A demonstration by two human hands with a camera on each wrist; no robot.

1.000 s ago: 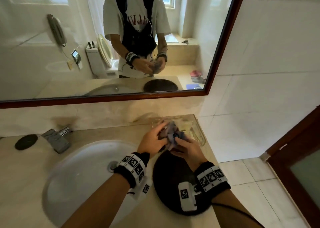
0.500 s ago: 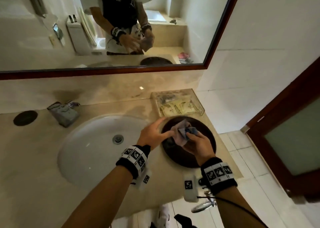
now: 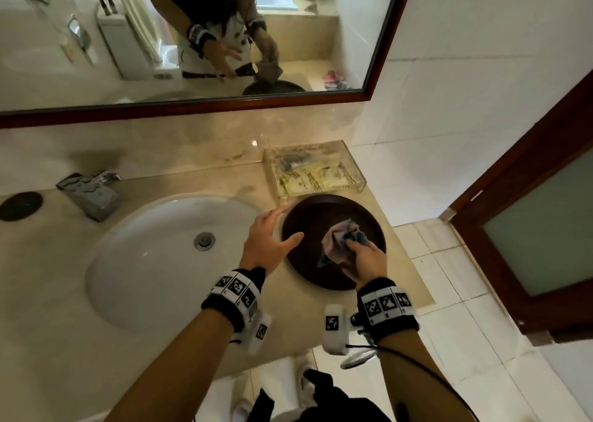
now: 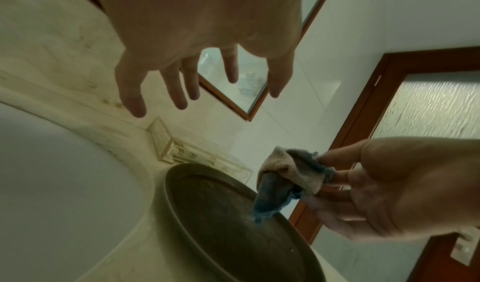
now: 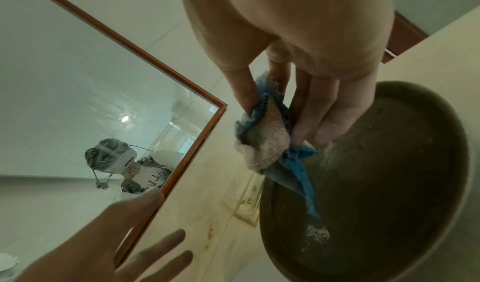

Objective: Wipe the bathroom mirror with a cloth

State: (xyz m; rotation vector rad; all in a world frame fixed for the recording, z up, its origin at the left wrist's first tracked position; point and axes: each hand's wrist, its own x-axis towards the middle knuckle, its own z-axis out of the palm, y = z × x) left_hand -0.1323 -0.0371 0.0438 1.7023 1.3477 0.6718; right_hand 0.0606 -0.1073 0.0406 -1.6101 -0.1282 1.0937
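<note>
A small crumpled cloth (image 3: 340, 237), pink on one side and blue on the other, hangs over the round dark tray (image 3: 305, 216), its lower corner touching the tray. My right hand (image 3: 364, 256) pinches the cloth (image 5: 267, 140) between thumb and fingers. My left hand (image 3: 272, 235) hovers just left of the tray with fingers spread, holding nothing; its fingers (image 4: 179, 89) are straight. The wood-framed mirror (image 3: 288, 52) spans the wall above the counter, well above both hands.
A white sink (image 3: 154, 261) with a chrome tap (image 3: 90, 193) sits left of the tray. A clear box (image 3: 313, 168) of sachets stands behind the tray. A frosted-glass door (image 3: 539, 222) is at the right. The counter edge (image 3: 244, 370) runs near my body.
My left hand has let go of the cloth and moved left with fingers spread. The right hand alone now holds the cloth lower, over the tray. My view has tilted down.
</note>
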